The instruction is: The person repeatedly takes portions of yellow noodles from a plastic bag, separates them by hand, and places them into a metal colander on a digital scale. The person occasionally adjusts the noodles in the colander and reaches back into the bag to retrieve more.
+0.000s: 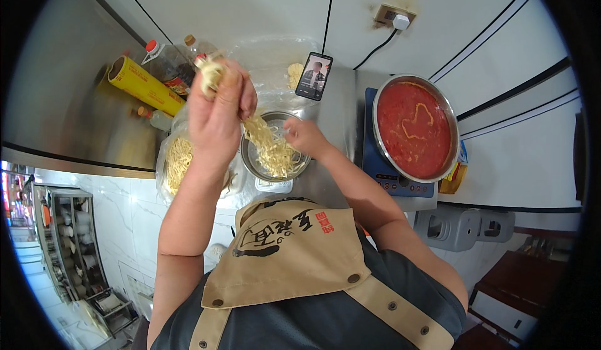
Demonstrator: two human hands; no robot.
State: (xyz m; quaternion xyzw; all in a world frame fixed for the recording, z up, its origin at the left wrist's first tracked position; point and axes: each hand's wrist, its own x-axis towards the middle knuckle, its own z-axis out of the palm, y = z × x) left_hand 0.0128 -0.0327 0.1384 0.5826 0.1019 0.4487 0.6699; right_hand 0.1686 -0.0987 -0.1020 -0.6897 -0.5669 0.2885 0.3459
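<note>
My left hand (219,101) is raised at the upper left, closed around a bunch of fresh noodles (267,146). The strands hang from the fist into a round metal bowl (245,155), where their lower part lies. The bowl stands on a small white kitchen scale (273,186). My right hand (303,136) is at the bowl's right rim, beside the noodles, its fingers bent; whether it pinches a strand cannot be told. More noodles (179,160) lie in a clear plastic bag left of my left forearm.
A wide pan of red liquid (415,132) stands on a blue induction cooker (371,162) at the right. Behind the bowl are a phone (314,76) and clear plastic wrapping (267,49). Bottles (169,66) and a yellow cylindrical roll (143,85) stand at the left.
</note>
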